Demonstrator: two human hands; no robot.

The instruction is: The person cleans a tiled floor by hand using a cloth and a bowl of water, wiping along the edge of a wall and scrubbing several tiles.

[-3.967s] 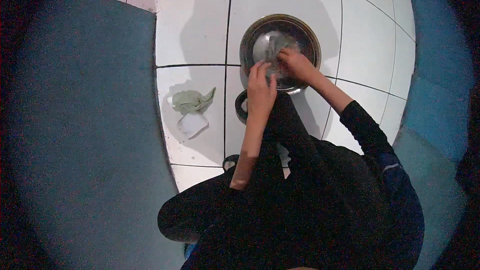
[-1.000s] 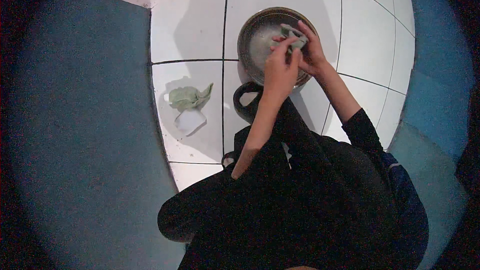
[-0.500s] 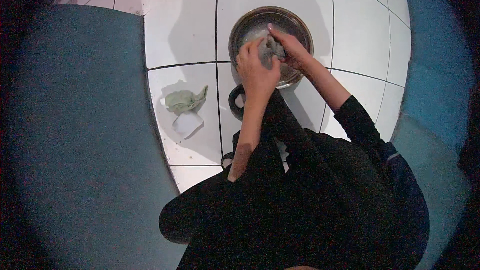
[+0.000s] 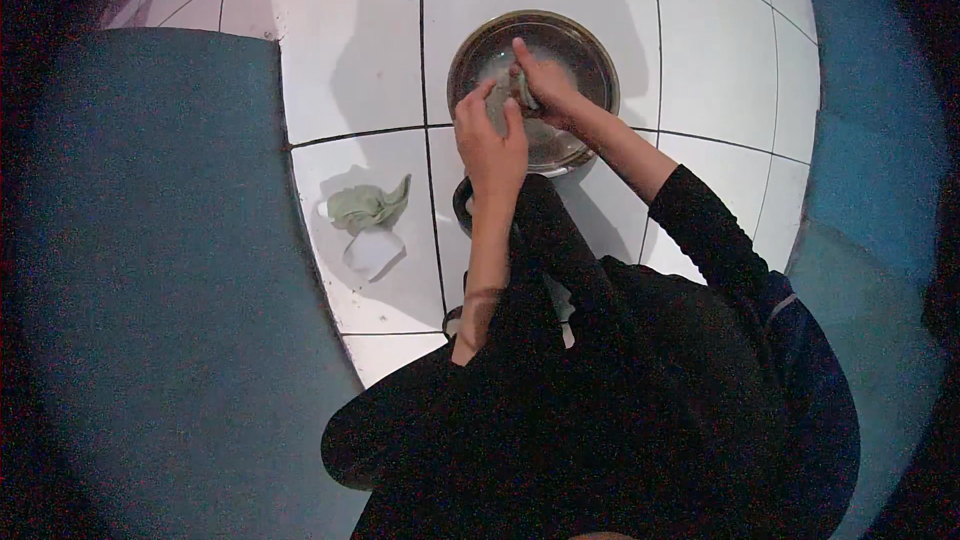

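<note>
A round metal basin [image 4: 606, 85] with cloudy, whitish water stands on the tiles ahead of me. Over it, my right hand [image 4: 548, 90] is closed on a small wet grey-green cloth [image 4: 522, 88], its thumb pointing away from me. Most of the cloth is hidden in that hand. My left hand [image 4: 493, 145] is beside it at the basin's near left side, fingers and thumb apart, with nothing visible in its grip. Whether its thumb touches the cloth I cannot tell.
Left of the basin, a crumpled pale green cloth [image 4: 362, 206] with a white end lies on the white tiled floor [image 4: 350, 155]. A white angular piece [image 4: 374, 253] lies against it. A blue-grey mat or raised surface [image 4: 180, 240] runs along the left, blue surfaces [image 4: 870, 170] along the right.
Both hands have shifted slightly left in the view. The cloth, spread between both hands before, is now bunched mostly in my right hand, and my left hand's fingers have come off it.
</note>
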